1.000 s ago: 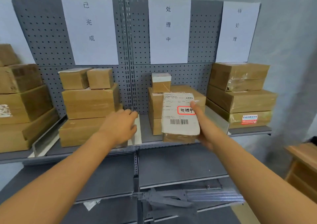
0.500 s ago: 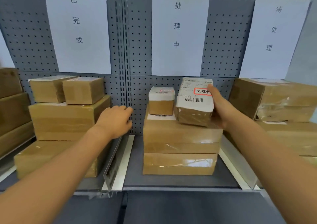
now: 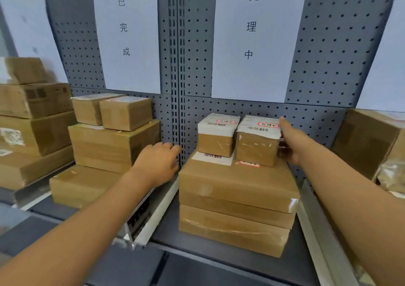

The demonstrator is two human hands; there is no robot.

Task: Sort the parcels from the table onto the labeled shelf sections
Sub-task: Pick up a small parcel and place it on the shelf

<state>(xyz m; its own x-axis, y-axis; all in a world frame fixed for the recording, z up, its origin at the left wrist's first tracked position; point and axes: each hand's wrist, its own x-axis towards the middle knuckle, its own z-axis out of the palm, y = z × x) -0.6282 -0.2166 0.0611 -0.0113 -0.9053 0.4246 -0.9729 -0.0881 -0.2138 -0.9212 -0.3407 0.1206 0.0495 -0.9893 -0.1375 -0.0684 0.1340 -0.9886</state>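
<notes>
Small parcel [image 3: 258,141] sits on top of the box stack [image 3: 236,200], touching a twin small box [image 3: 215,135] on its left; red-framed sticker reads 处理中, barcode beside it; sheet [image 3: 252,40] above the stack reads 处理中, sheet left of that [image 3: 127,36] 已完成; my right hand [image 3: 289,142] grips the parcel's right side, thumb on top; my left hand [image 3: 160,163] hovers left of the stack, fingers loose, holding nothing.

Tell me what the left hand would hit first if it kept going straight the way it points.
Probably the slotted upright post of the shelf back: the left hand points at it with fingertips close, though depth is unclear.
</notes>
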